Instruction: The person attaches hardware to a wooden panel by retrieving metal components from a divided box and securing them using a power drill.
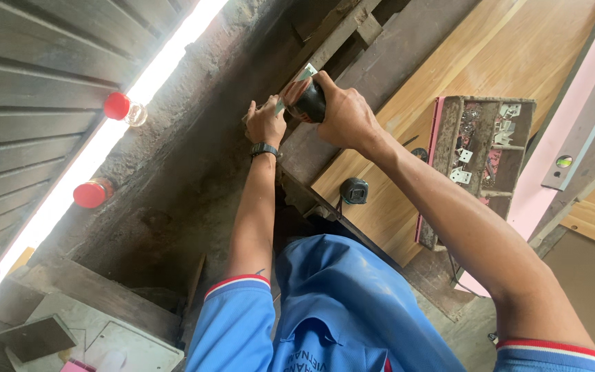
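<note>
A worker's right hand [342, 114] wraps tight around a dark power tool [308, 103] held against a rough wall ledge [194, 103], while the left hand [265, 124], wristwatch [264, 149] on, pinches a small metal piece [280, 105] just beside the tool's tip, above wooden boards [449, 76].

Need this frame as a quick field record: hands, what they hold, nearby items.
setting: workshop, dark grimy ledge beside wooden boards
right hand: wrapped around a dark tool body
left hand: pressed on the ledge next to the tool, black wristwatch on the wrist
tool type: cannot tell, mostly hidden by the hand
on the ledge: two red-capped jars
on the boards: compartment tray of small metal brackets, small black round object
far right: spirit level
clothing: blue shirt, red and white cuff trim
</note>
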